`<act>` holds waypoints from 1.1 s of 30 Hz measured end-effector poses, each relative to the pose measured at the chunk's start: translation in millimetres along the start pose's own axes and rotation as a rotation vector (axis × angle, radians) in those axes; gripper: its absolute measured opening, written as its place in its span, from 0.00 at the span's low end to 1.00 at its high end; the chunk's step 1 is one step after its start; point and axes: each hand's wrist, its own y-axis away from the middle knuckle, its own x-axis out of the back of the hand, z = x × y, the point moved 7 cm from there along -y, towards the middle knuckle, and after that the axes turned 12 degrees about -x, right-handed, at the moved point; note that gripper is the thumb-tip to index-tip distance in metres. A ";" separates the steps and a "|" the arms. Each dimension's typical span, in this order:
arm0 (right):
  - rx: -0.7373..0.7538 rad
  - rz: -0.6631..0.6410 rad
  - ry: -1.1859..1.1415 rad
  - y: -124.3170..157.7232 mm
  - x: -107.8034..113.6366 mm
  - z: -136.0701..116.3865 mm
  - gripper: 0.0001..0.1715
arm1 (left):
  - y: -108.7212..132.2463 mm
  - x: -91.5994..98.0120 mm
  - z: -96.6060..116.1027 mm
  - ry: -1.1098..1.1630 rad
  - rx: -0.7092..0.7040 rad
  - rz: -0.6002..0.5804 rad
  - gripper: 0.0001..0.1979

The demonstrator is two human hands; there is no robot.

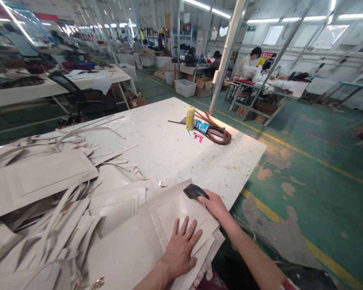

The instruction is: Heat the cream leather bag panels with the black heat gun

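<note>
My left hand (181, 247) lies flat with fingers spread on a large beige leather-like bag panel (127, 237). The panel has a raised rectangular pocket outline and rests on a stack of similar pieces near the table's front corner. In my right hand (214, 204) is a black hand tool (196, 191) with a broad, wedge-shaped head; its exact kind I cannot make out. The tool is at the panel's far right edge, and my fingers wrap round its near end. More beige bag pieces (42, 177) and straps pile up at the left.
On the white table (157, 137) stand a yellow cylinder (190, 118) and a coil of brown cords (219, 135) beside a blue packet (202, 127). A slanted post (228, 56) rises behind. A black chair (84, 96) is at the left; people sit at tables farther back.
</note>
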 end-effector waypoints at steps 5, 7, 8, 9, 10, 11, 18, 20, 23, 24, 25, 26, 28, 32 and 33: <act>-0.025 0.047 0.024 -53.3 -22.0 -30.9 0.16 | 5.1 1.7 -0.7 0.070 -0.015 0.041 0.41; -0.020 0.078 0.013 -67.6 -20.1 -39.9 0.17 | 7.5 5.9 -1.7 0.129 -0.016 0.079 0.39; -0.016 0.099 0.003 -72.2 -15.9 -43.1 0.19 | 7.2 10.5 -4.2 0.166 -0.013 0.108 0.37; -0.013 0.121 -0.009 -74.9 -9.8 -45.2 0.21 | 5.4 17.5 -9.2 0.205 -0.005 0.149 0.34; -0.013 0.142 -0.022 -75.7 -2.4 -45.9 0.23 | 1.7 27.4 -17.8 0.241 0.013 0.206 0.31; -0.015 0.159 -0.034 -74.6 5.7 -45.4 0.24 | -3.7 39.9 -30.8 0.271 0.045 0.279 0.28; -0.048 0.156 -0.087 -36.0 31.2 -13.0 0.31 | -71.6 93.7 -179.1 0.532 0.456 0.502 0.26; -0.059 0.086 -0.118 -28.6 19.3 -0.2 0.31 | -89.6 85.1 -201.2 0.628 0.451 0.438 0.20; -0.082 0.012 -0.165 -29.3 -1.5 10.0 0.30 | -102.2 65.7 -213.7 0.774 0.446 0.379 0.16; -0.116 -0.005 -0.180 -32.4 -7.4 11.8 0.30 | -103.7 60.4 -214.8 0.815 0.447 0.369 0.16; -0.159 -0.027 -0.200 -36.1 -12.5 12.6 0.31 | -104.5 56.4 -215.4 0.853 0.448 0.362 0.16; -0.198 -0.051 -0.223 -39.7 -16.5 12.0 0.31 | -104.8 53.9 -215.9 0.889 0.451 0.359 0.16; -0.243 -0.079 -0.276 -44.2 -19.6 7.9 0.32 | -104.5 52.6 -217.2 0.968 0.453 0.363 0.16; -0.292 -0.128 -0.382 -39.6 -18.7 1.4 0.31 | -102.9 57.6 -216.5 1.151 0.414 0.376 0.20; -0.323 -0.141 -0.412 -37.6 -18.9 1.5 0.32 | -102.4 58.8 -215.4 1.192 0.403 0.380 0.21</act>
